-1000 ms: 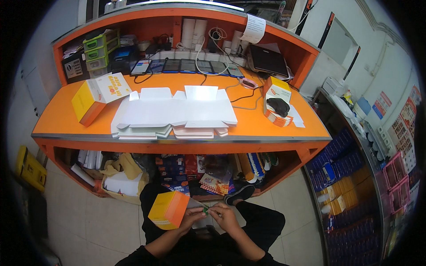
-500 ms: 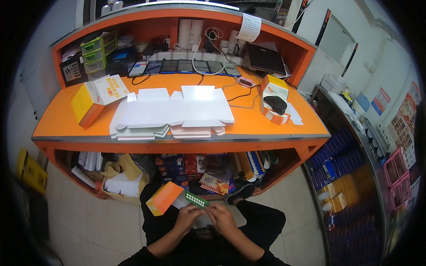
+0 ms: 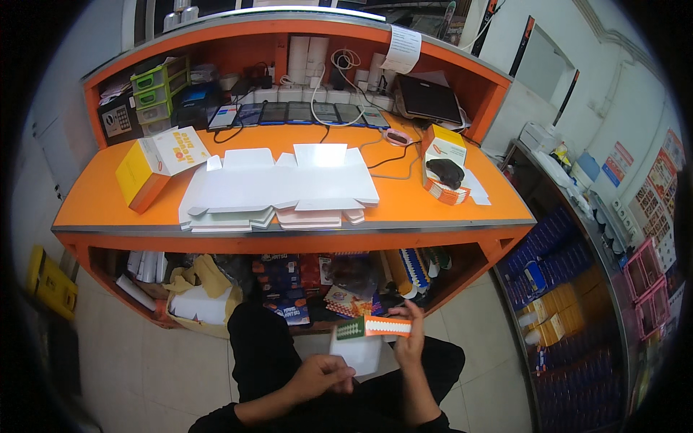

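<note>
On my feed the box [image 3: 357,355] has swung from over the left thigh [image 3: 261,346] to between the knees, uncovering that thigh. Where I saw its yellow and orange outside a second ago, its white inside now faces me. The green strip [image 3: 351,329], between both hands half a second ago, now runs along the far edge, beside an orange band [image 3: 388,327] that has come into sight. The right hand [image 3: 409,339] has moved out to the box's right end; the left hand [image 3: 323,376] has dropped to its near edge.

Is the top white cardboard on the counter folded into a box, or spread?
Spread: the white cardboard lies open on the orange counter, with flaps sticking out.
</note>
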`<state>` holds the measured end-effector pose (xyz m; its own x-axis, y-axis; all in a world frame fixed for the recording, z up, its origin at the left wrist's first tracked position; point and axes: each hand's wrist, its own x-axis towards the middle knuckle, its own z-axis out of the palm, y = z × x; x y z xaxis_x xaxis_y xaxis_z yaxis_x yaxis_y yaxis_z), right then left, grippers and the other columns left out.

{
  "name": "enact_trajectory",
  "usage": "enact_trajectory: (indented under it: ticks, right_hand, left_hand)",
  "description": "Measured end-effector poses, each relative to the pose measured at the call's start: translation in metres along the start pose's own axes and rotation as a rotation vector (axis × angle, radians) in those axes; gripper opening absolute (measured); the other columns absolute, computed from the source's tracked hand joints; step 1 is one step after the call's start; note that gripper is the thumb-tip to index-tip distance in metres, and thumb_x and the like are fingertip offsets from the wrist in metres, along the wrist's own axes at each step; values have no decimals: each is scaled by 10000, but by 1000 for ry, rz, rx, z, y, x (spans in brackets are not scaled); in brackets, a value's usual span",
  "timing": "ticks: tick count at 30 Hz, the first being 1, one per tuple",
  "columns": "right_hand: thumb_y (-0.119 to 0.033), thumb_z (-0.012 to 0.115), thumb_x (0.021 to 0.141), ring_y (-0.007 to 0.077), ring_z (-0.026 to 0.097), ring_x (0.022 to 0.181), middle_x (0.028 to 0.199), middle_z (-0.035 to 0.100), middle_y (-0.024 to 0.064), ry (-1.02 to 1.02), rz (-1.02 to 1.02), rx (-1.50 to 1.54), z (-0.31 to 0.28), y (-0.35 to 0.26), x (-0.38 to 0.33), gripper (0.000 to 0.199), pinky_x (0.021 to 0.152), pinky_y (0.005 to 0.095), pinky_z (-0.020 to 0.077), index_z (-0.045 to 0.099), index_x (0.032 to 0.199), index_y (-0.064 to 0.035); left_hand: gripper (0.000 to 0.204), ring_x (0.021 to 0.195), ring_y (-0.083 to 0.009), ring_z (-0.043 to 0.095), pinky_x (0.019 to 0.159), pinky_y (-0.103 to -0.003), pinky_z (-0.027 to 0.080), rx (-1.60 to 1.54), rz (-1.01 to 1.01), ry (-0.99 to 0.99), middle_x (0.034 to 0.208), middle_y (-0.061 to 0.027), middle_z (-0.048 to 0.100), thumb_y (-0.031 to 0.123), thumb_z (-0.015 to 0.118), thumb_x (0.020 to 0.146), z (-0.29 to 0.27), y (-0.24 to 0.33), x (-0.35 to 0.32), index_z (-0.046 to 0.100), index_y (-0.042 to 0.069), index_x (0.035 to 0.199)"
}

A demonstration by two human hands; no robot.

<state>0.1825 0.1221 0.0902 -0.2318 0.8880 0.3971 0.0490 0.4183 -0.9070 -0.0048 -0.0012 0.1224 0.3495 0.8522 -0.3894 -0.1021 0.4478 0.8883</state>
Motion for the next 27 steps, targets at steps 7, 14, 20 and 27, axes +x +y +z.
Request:
enact_trajectory:
  ticks: [7,14,20,27]
  right_hand:
    - [55,490,822,241,583,959,1111,528,183,-230,-163,39,23,-47,-14,555,843,332,460,264,1325,-1]
    - [-88,592,865,152,627,895,926,653,129,-357,279,54,12,-63,-22,295,778,281,487,560,1134,30]
    - [-96,598,831,286,658,744,855,661,175,-644,32,-257,14,-57,-14,156,692,312,517,669,944,-16]
    - [3,597,795,273,642,871,951,643,153,4,-82,98,11,-74,-13,240,788,335,508,606,1034,24]
  left_hand:
    - [287,835,-191,586,735,-319,448,375,800,547,861,-96,619,223,753,721,-6,26,19,620,12,863]
    - [256,489,-105,521,465,-253,388,252,844,626,552,-57,540,146,750,708,-15,21,18,568,-7,612]
    - [391,831,-209,570,715,-304,436,480,671,601,870,-123,582,244,749,712,-23,32,6,580,-8,958]
    - [620,1137,-214,465,970,-352,375,91,674,786,1229,-147,470,204,735,733,-31,20,8,448,-2,1243]
